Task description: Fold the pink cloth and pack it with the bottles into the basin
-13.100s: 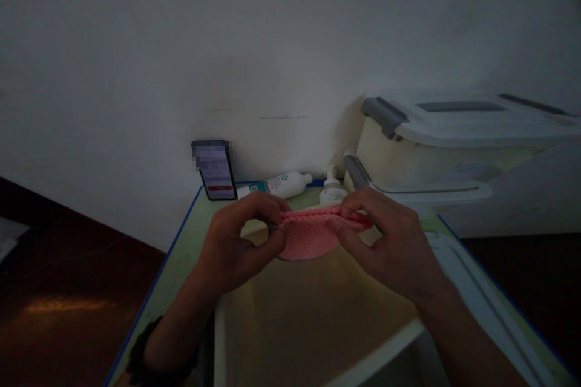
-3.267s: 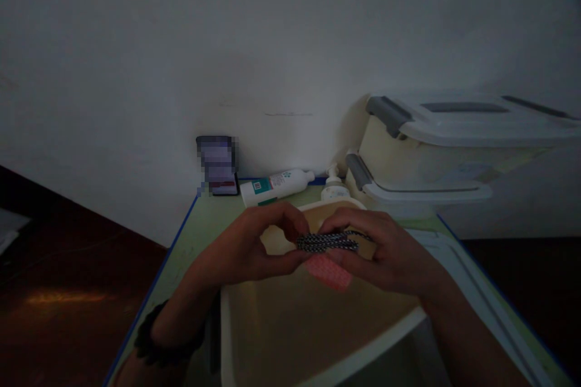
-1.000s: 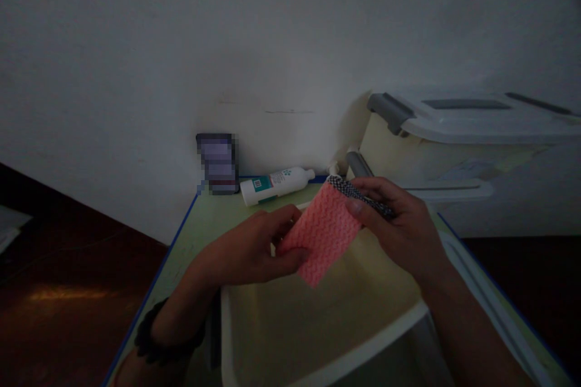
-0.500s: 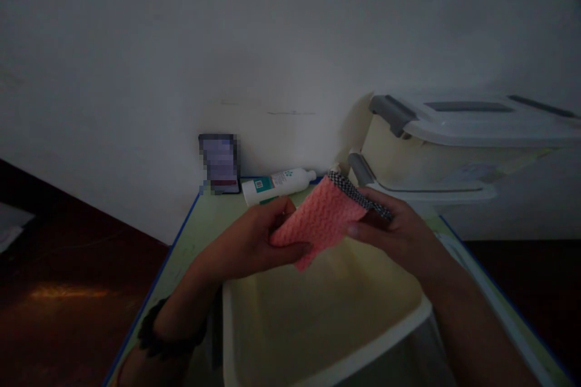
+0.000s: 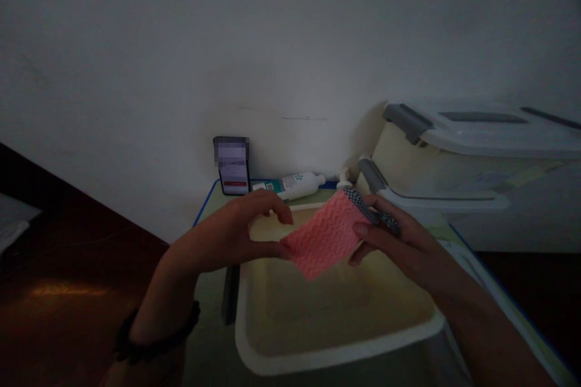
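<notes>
A pink textured sponge [image 5: 325, 234] with a black-and-white speckled top side is held over a cream plastic tub [image 5: 336, 357]. My right hand [image 5: 399, 242] grips its right end, thumb on the pink face and fingers on the speckled side. My left hand [image 5: 231, 233] pinches the sponge's lower left corner between thumb and fingers. A dark band sits on my left wrist. The room is dim.
A phone [image 5: 233, 165] leans on the white wall at the back of the green table [image 5: 211, 351]. Beside it lie a white tube [image 5: 295, 185] and a small pump bottle [image 5: 344, 179]. Lidded plastic bins [image 5: 458, 157] are stacked at the right. Dark floor lies left.
The view shifted so everything sits further right. The sponge moved slightly lower over the tub; both hands keep hold, my left now pinching just the corner.
</notes>
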`<state>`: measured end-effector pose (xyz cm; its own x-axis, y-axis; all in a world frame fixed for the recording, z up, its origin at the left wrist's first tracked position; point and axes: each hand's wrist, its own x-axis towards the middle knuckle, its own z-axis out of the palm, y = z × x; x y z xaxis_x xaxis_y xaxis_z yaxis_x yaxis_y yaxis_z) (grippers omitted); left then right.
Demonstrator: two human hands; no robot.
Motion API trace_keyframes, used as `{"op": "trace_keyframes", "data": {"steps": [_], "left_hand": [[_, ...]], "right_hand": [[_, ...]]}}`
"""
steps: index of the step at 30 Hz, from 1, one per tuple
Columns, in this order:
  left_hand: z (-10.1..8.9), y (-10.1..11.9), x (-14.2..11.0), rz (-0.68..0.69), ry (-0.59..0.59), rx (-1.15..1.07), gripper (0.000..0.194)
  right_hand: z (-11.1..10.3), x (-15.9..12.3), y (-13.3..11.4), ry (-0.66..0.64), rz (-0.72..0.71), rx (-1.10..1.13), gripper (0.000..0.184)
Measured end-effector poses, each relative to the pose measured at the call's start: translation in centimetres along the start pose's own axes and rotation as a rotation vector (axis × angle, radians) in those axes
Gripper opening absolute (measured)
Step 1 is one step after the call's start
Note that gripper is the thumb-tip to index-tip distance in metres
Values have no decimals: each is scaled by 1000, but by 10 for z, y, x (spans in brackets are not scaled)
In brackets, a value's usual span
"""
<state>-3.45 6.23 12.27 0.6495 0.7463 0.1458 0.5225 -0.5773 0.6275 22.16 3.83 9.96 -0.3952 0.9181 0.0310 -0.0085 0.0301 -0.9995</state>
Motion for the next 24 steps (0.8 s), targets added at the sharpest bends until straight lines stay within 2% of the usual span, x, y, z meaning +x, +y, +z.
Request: {"op": "trace_keyframes", "data": {"steps": [3,7,10,12,14,17,21,24], "left_hand": [[-3,-7,-3,-6,-48,63,28],[5,-16,-4,-162,-24,120,42],[8,-19,-2,-231,-93,112,35],[8,-19,1,-209,-173,67,31],[7,-17,3,-161,-201,28,29],[9,-18,5,-109,-173,7,29],[11,-21,3,-109,-172,1,32],[11,-23,2,-121,-187,-6,34]], "right_hand": [[-1,1,-8,-20,81,-58,11],[-2,1,-25,4,216,-108,11],[3,2,-34,80,328,33,12],[10,3,-34,93,443,175,13],[20,4,-28,71,587,269,13],[35,5,-12,28,752,295,12],[50,9,19,-89,817,108,10],[62,18,39,-162,803,-26,13]]}}
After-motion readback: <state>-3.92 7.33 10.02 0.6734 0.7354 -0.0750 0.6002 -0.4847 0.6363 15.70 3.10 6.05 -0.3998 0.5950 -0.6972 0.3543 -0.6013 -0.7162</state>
